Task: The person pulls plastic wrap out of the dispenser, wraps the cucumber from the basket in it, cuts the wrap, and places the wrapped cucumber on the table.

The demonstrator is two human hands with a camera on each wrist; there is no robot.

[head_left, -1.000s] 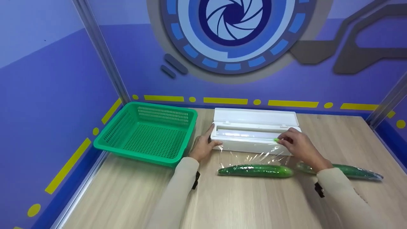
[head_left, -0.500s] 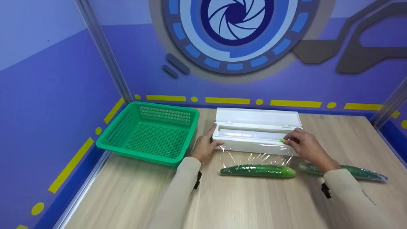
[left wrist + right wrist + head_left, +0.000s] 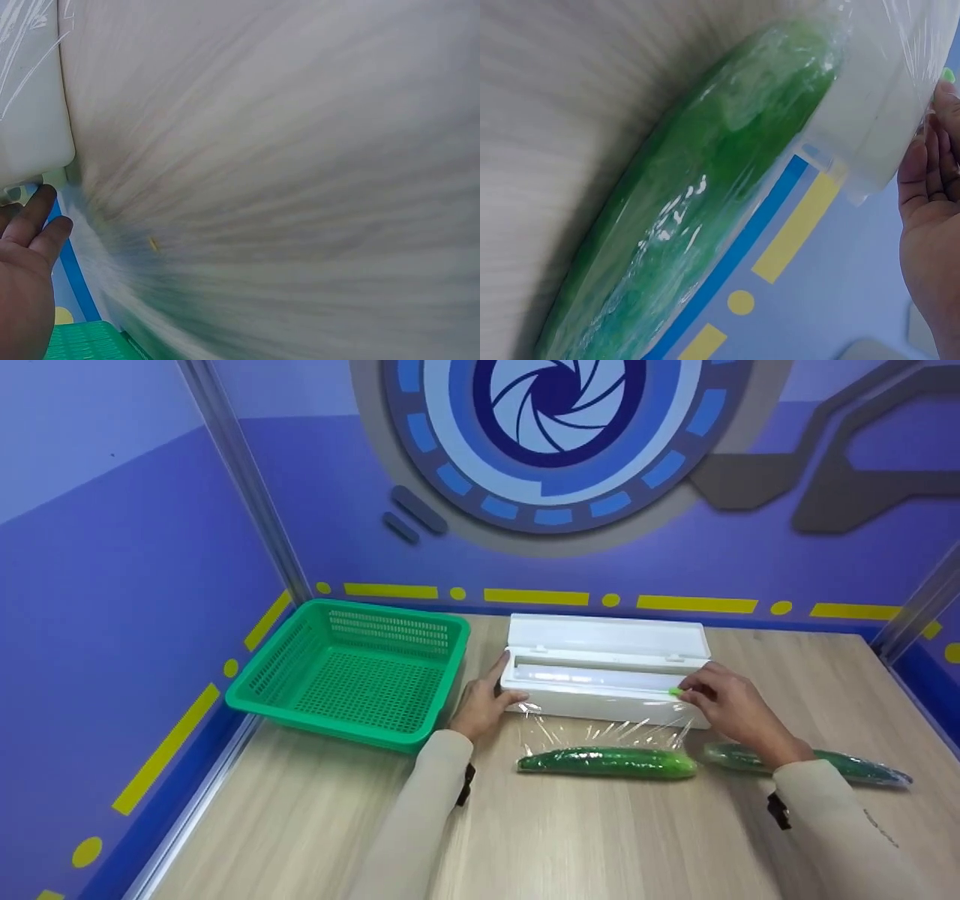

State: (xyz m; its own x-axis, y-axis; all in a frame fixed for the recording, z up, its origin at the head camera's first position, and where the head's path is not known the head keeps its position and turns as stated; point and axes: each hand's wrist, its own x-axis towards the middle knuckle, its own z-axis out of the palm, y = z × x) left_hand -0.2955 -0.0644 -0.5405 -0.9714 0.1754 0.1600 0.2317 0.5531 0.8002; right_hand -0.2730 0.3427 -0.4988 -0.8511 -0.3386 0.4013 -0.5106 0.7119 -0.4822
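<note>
A white cling film box [image 3: 600, 706] stands with its lid folded back, a roll of film [image 3: 577, 675] inside. My left hand [image 3: 482, 706] grips its left end, thumb at the front; in the left wrist view the fingers [image 3: 34, 217] are by the box end. At the right end, my right hand [image 3: 731, 703] pinches a small bright green slide cutter [image 3: 675, 691] on the front edge. Clear film [image 3: 607, 731] runs down from the box to a cucumber [image 3: 607, 763] lying in front. Another film-wrapped cucumber [image 3: 862, 767] lies to the right, partly behind my right wrist.
A green perforated basket [image 3: 360, 690] stands left of the box, close to my left forearm. Behind the wooden table [image 3: 570, 840] rises a blue-purple patterned wall [image 3: 525, 562]. Another wall panel [image 3: 135, 622] borders the left side.
My right hand has moved to the right along the box's front edge with the green slide cutter. The left hand keeps its hold, and the cucumbers lie as before.
</note>
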